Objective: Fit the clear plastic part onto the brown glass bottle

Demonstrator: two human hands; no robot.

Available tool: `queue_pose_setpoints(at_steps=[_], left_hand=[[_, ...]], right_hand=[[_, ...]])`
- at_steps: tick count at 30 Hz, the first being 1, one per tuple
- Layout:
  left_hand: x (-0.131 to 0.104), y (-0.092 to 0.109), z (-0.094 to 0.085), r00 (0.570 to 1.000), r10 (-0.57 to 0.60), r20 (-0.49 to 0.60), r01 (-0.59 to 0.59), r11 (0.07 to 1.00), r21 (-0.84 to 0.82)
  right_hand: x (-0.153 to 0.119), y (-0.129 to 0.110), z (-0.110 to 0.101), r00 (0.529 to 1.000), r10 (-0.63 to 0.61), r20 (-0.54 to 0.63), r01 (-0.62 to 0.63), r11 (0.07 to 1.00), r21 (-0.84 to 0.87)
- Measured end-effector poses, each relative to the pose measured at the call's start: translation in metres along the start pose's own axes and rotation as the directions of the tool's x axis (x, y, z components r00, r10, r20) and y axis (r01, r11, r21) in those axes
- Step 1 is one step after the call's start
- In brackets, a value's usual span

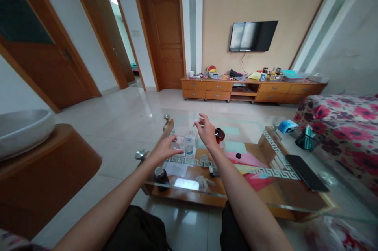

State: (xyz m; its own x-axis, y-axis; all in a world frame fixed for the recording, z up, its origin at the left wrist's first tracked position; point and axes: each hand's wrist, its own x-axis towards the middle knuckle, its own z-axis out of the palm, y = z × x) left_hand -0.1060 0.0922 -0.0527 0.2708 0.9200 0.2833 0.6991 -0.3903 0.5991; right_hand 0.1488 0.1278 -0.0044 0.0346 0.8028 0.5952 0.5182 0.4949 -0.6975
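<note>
Glass table (295,152): left hand (167,148) fingers grasp bottle (189,145); right hand (206,129) fingers loosely spread.

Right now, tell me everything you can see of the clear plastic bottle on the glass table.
The clear plastic bottle stands upright on the glass coffee table, near its far left end. It is small and see-through, with a band of label around its lower part; the print is too small to read. Whether a cap is on it cannot be told. The left hand reaches in beside it, fingers at or near its left side. The right hand is raised just to its right, apart from it, beside a dark red jar.
</note>
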Motion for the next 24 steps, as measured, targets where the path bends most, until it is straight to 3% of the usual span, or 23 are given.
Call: queue_pose_setpoints(at_steps=[3,7,12,15,18,24], left_hand=[[0.005,-0.024,-0.009,0.994,0.063,-0.085,-0.059,0.997,0.048],[0.012,-0.037,-0.008,0.983,0.123,-0.137,-0.111,0.99,0.091],[0.016,-0.033,-0.007,0.987,0.026,-0.156,-0.005,0.992,0.128],[0.016,-0.025,-0.011,0.99,0.058,-0.129,-0.043,0.993,0.114],[0.015,-0.018,-0.014,0.992,0.089,-0.092,-0.081,0.993,0.088],[0.016,-0.016,-0.014,0.99,0.069,-0.124,-0.06,0.995,0.081]], right_hand=[[0.003,0.015,0.019,1.0,-0.001,0.013,0.001,0.999,-0.033],[0.004,0.026,0.031,0.999,-0.015,0.048,0.019,0.997,-0.074],[0.001,0.025,0.038,0.982,-0.022,0.186,0.058,0.98,-0.188],[-0.005,0.025,0.042,0.969,0.054,0.242,0.02,0.957,-0.291],[-0.011,0.026,0.044,0.959,0.119,0.257,-0.02,0.934,-0.356],[-0.016,0.024,0.045,0.955,0.157,0.252,-0.039,0.908,-0.418]])
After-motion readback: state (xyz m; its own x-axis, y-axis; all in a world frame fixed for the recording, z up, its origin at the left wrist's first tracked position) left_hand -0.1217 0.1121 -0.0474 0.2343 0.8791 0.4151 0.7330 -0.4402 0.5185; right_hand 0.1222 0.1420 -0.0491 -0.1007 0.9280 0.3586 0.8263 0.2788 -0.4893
